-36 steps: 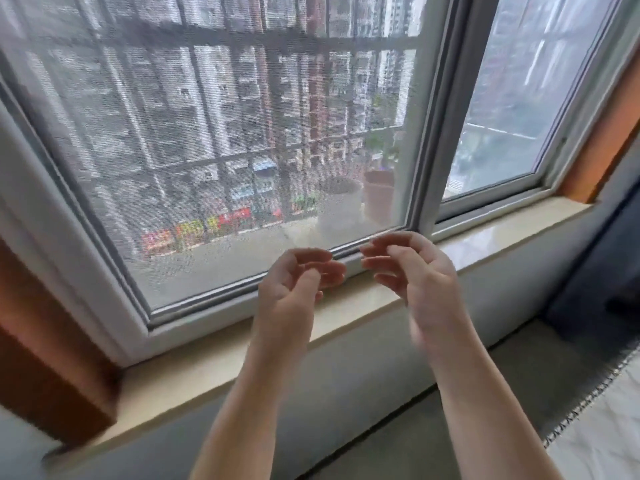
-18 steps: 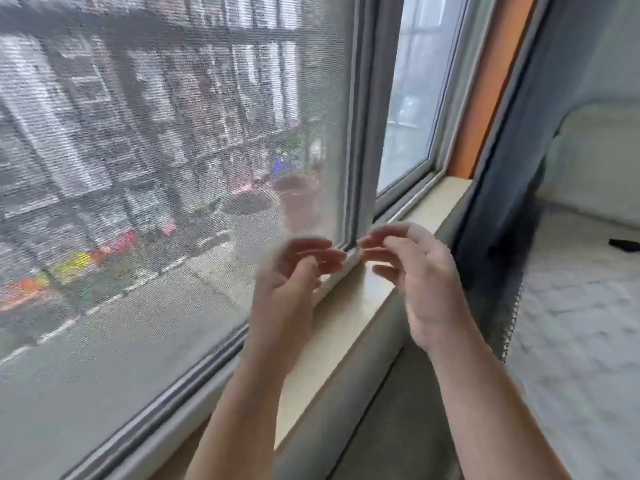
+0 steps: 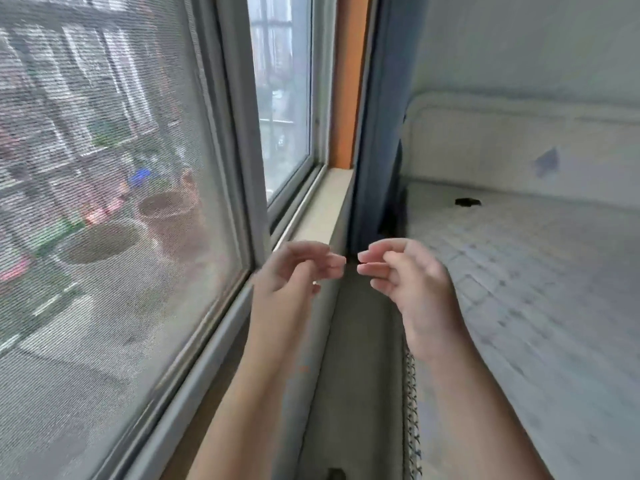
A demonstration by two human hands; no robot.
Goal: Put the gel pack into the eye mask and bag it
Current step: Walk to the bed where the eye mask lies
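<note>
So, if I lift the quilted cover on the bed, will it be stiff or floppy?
Probably floppy: the quilted cover lies flat, and its netted trim hangs limp over the side. The stitched squares suggest thin padding, so it is likely light, with some bulk.

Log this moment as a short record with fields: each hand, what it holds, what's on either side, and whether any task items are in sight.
left hand: raised, loosely curled, holds nothing
right hand: raised, loosely curled, holds nothing
between hands: a small gap, not touching
to the left: window screen, sill beside it
to the right: bed with a small dark object, too small to identify
task items: none recognisable in view
</note>
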